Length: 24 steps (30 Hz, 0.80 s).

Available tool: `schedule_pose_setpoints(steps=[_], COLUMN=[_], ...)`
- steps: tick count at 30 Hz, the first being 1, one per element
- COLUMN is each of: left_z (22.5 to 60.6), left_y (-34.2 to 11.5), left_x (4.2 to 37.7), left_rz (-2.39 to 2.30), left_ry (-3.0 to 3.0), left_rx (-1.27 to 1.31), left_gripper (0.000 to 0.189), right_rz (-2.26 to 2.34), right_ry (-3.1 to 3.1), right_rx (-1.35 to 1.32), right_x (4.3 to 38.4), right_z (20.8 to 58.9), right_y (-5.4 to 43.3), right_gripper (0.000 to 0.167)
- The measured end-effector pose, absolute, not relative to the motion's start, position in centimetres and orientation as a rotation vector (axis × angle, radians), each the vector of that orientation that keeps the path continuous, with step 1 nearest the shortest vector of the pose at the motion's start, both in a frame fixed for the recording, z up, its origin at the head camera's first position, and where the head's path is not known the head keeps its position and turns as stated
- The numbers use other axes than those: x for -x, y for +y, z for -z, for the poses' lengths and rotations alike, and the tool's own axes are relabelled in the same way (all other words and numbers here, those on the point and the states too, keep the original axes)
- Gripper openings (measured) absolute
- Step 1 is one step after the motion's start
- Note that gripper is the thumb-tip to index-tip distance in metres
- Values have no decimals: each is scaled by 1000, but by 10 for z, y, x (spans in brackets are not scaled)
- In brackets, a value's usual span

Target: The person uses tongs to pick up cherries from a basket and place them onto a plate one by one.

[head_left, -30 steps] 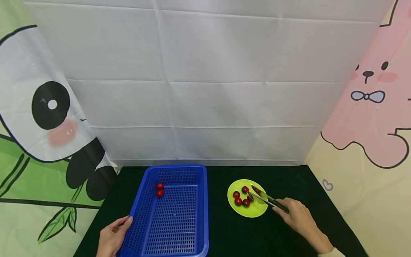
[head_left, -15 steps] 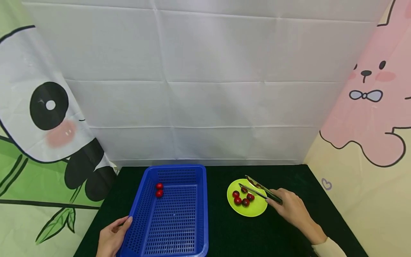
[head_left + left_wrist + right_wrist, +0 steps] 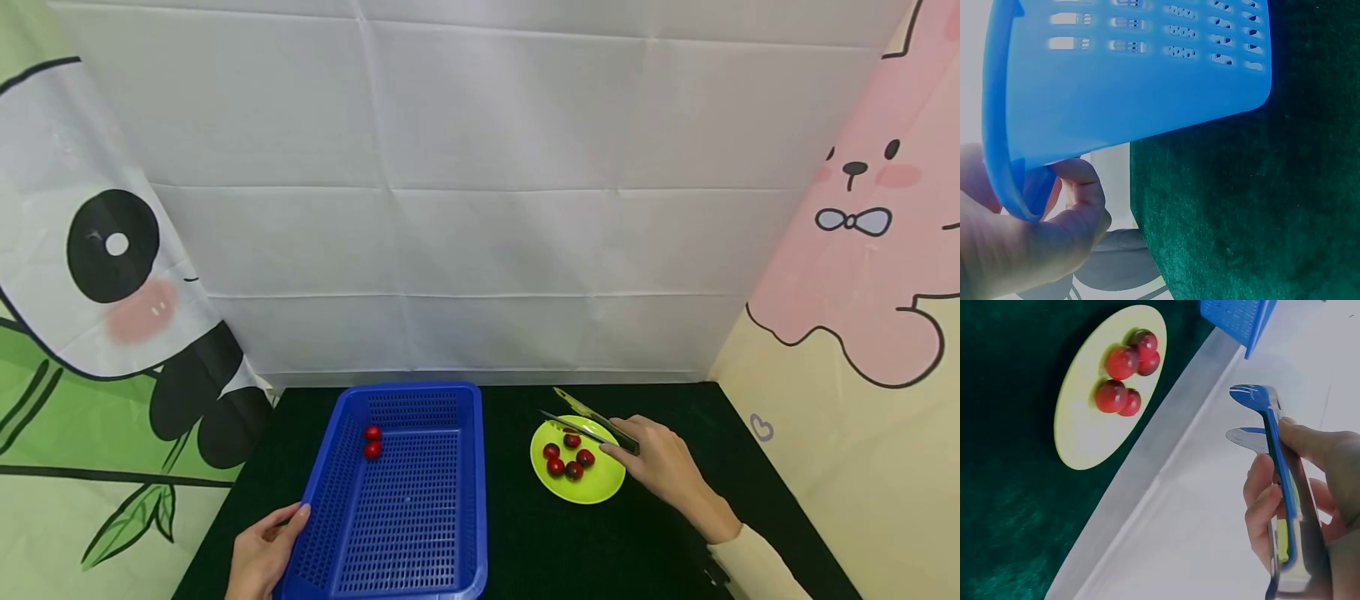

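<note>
My left hand (image 3: pixel 262 550) pinches the left rim of a blue perforated plastic basket (image 3: pixel 483 500). In the left wrist view its thumb and a curled finger close around the rim (image 3: pixel 997 112). My right hand (image 3: pixel 660 462) grips metal tongs (image 3: pixel 591 414), which reach over the far side of a yellow-green plate (image 3: pixel 600 492). In the right wrist view the tongs' (image 3: pixel 1279 462) fork-like and spoon-like ends stand apart with nothing between them. Several small, round, dark-red fruits (image 3: pixel 573 471) lie on the plate. Two red fruits (image 3: pixel 372 442) sit in the basket near its far left side.
A dark green cloth (image 3: pixel 517 542) covers the table. White sheeting (image 3: pixel 487 250) hangs behind it. Cartoon-printed cloths stand at both sides, a panda (image 3: pixel 116 250) on the left and a pink animal (image 3: pixel 855 275) on the right.
My right hand has moved left and farther away, carrying the tongs from among the fruits to the plate's far edge. The left hand and basket stay put.
</note>
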<state>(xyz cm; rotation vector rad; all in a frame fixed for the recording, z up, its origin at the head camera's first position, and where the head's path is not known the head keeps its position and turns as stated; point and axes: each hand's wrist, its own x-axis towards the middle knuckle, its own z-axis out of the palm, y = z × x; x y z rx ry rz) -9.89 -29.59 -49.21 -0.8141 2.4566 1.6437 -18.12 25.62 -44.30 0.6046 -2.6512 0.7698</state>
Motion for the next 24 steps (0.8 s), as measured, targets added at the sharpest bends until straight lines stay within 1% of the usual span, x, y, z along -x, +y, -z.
schedule_pose_setpoints(steps=[24], left_z=[491], left_y=[-297], left_x=[98], left_rz=[-1603], left_ry=[2478], left_rx=[816], left_gripper=[84], right_rz=[-762], right_ry=[-2543], right_rx=[-754], right_x=[206], right_z=[423], right_y=[212], right_gripper=[41])
